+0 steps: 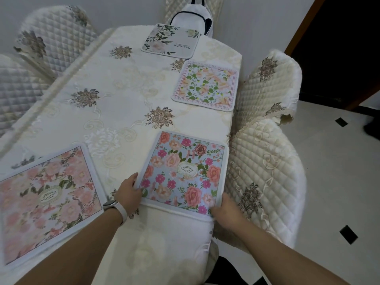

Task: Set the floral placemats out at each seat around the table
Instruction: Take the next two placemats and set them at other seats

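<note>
A blue placemat (pixel 183 171) with pink and orange roses lies flat near the table's right edge. My left hand (pixel 128 191) grips its near left corner and my right hand (pixel 225 210) grips its near right corner. A pale pink floral placemat (pixel 45 198) lies at the near left. Further along the right side rests a placemat (pixel 205 86) with a red border and green leaves. At the far end lies a grey placemat (pixel 170 41) with white flowers.
The table (pixel 115 103) wears a cream embroidered cloth. Quilted cream chairs stand on the right (pixel 265 161) and far left (pixel 53 38). A white bag (pixel 192 17) sits on the far chair. Tiled floor (pixel 333 182) and a dark doorway (pixel 339 44) lie to the right.
</note>
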